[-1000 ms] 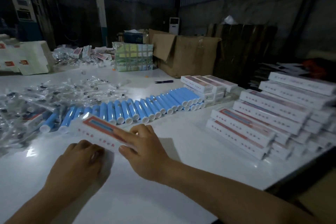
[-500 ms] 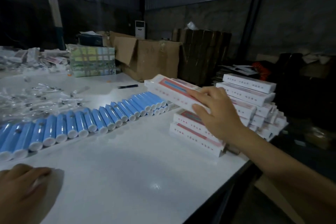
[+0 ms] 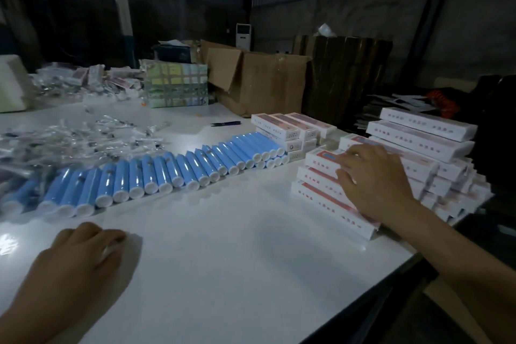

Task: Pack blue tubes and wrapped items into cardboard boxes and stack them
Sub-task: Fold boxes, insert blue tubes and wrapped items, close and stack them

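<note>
Half a second ago we saw the right hand (image 3: 374,179) carrying a white and red box (image 3: 325,160) in the air above the stack of boxes (image 3: 424,145); now that box lies on top of the near pile at the table's (image 3: 237,246) right edge, and the hand rests on it with fingers spread flat. The left hand (image 3: 81,257) lies on the bare table surface near us, fingers loosely curled, gripping nothing we can make out. The blue tubes (image 3: 167,173) stay in their row, wrapped items (image 3: 69,139) heaped behind.
</note>
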